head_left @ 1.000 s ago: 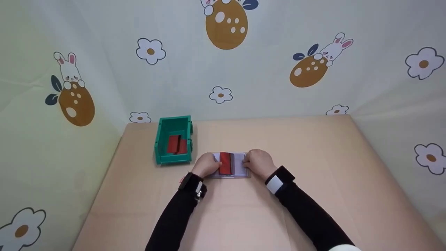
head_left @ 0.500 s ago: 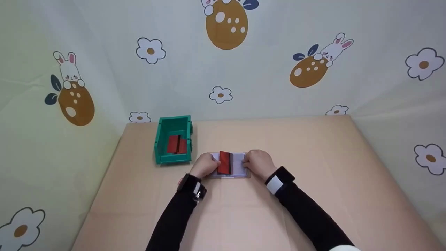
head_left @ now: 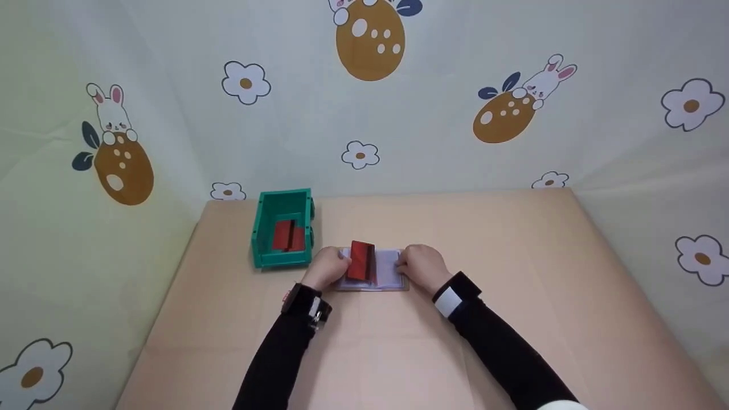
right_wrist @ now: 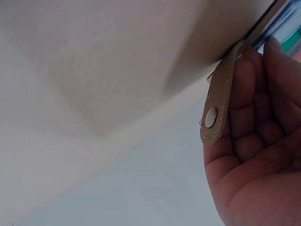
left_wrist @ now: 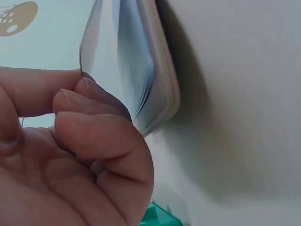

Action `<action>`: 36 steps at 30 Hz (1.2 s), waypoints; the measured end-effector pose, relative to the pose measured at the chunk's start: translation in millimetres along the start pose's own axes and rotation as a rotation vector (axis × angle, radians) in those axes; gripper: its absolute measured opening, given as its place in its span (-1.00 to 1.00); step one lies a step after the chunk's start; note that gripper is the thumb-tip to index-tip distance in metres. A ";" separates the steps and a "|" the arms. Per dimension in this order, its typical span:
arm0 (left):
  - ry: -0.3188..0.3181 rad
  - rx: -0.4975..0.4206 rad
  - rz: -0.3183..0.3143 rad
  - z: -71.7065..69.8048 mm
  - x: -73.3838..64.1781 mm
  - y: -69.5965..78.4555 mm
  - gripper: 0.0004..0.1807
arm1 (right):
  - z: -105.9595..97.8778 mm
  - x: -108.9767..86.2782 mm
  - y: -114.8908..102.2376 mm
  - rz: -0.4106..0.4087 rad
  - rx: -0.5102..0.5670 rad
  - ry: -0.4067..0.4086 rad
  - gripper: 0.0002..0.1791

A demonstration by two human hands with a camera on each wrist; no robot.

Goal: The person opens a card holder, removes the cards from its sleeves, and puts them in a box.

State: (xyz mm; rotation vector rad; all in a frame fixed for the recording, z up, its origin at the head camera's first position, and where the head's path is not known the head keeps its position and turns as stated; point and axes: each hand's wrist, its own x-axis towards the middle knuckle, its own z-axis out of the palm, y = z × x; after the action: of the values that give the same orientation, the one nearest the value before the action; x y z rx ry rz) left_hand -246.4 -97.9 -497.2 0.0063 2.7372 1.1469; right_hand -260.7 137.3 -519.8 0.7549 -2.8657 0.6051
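Compared with the pictures just before, the red card (head_left: 360,261) now stands further left and higher in the head view, tilted up over the open card holder (head_left: 388,270) just below the centre of the frame. The left hand (head_left: 326,267) shifts left along with it: thumb and bent fingers pinch its left edge, with hardly any gap between them, and the left wrist view shows a thin sheet (left_wrist: 90,40) at the fingertips. The right hand (head_left: 425,266) stays at the holder's right edge, fingers curled and gripping it, while the strap (right_wrist: 217,103) with its snap sticks out beside them in the right wrist view. More of the pale page shows, so the card seems to be coming away from the right side; whether it is loose or in a sleeve, I cannot tell. Another red piece (head_left: 281,235) lies inside the green box (head_left: 283,259), left of centre on the table (head_left: 484,239)
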 end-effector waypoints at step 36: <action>0.055 -0.056 -0.347 -148.2 1.5 -40.5 -0.76 | 2.0 0.8 0.3 0.017 -0.012 -0.015 -0.92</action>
State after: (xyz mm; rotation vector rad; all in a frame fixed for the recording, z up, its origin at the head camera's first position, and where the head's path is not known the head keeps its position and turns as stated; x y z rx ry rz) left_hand -269.3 -231.1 -424.0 -0.4932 2.6089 1.1342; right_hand -261.6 136.4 -521.6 0.7381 -2.8895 0.5869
